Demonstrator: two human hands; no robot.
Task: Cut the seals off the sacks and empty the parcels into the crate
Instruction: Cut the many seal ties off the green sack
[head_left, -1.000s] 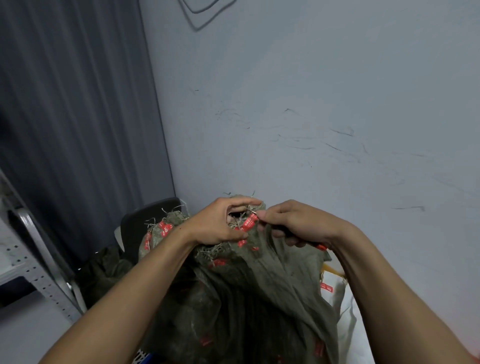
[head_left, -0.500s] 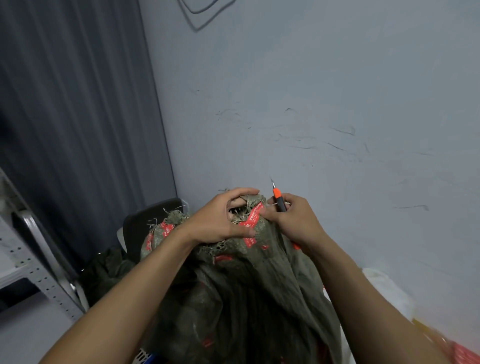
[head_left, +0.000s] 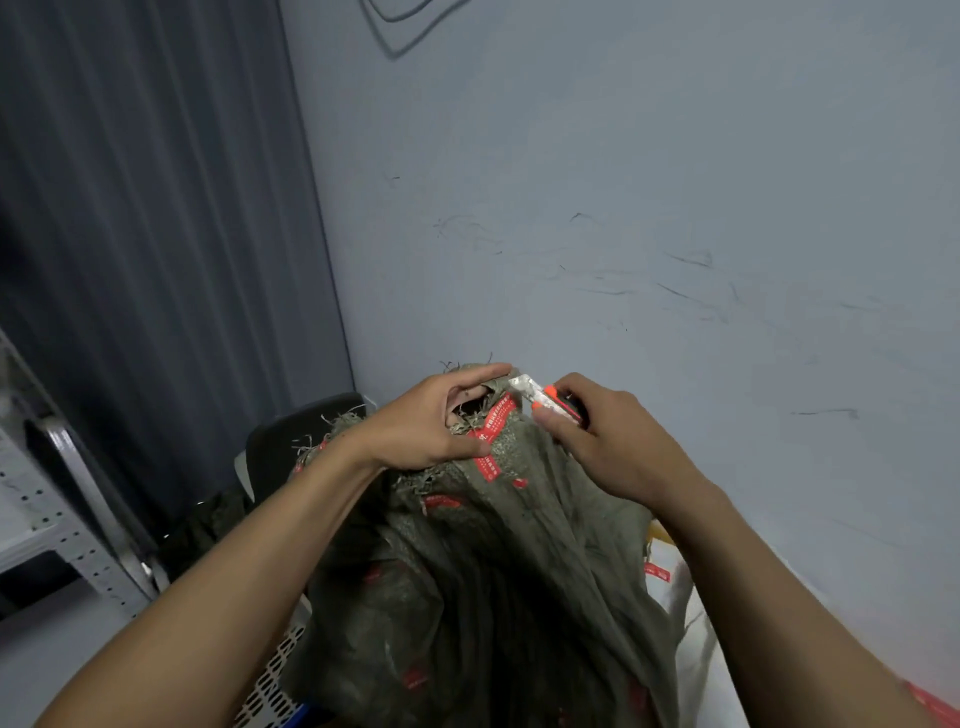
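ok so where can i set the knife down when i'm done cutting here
The one bare patch is grey floor at lower left, between the metal shelving and the crate. Elsewhere is crowded: the left hand and right hand, with the knife, sit at the neck of the green sack, a white sack fills the wall side, a chair stands behind.

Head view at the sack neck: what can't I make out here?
- Seal: hidden in the head view; the left hand and the bunched neck of the sack cover where the knife blade reaches.
- Parcels: hidden inside the sack's fabric.
- Crate: only a perforated corner shows; the sack and the bottom edge hide the rest.
- Red label print: too small to read.
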